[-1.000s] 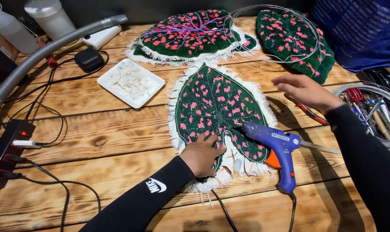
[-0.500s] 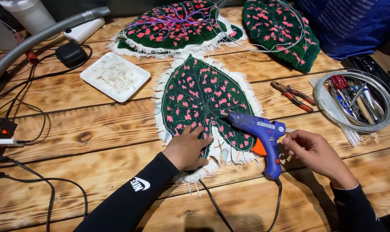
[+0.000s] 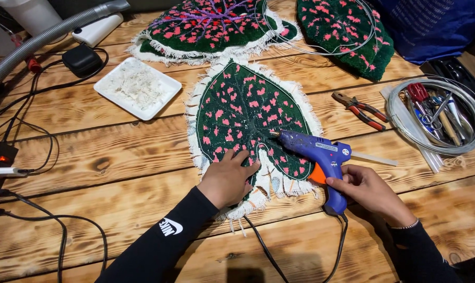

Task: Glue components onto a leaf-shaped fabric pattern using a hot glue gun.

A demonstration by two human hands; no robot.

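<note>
Evidently soft and floppy, the leaf-shaped tufted rug (image 3: pixel 248 118) needs pinning: left hand (image 3: pixel 228 179) presses flat on its lower fringe, right hand (image 3: pixel 364 189) wrapped around the blue glue gun (image 3: pixel 321 157) beside it, probably light, rigid.

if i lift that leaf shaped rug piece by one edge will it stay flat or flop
Probably flop: the leaf-shaped tufted piece looks like cloth backing with a frayed white fringe, and the left hand presses it flat against the wooden table. It likely weighs little for its size, and its pile should grip rather than slide.
</note>
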